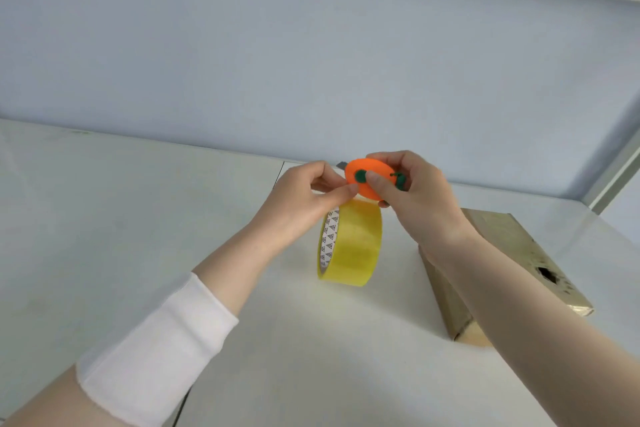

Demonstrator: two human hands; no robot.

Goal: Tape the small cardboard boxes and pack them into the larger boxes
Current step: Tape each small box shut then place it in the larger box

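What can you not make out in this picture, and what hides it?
Head view, box: part hidden by the right forearm.
Head view, cutter: partly covered by the right hand; blade too small to judge.
Head view, left hand: what it pinches is hidden by its fingers.
Head view, tape: top edge behind the hands and cutter.
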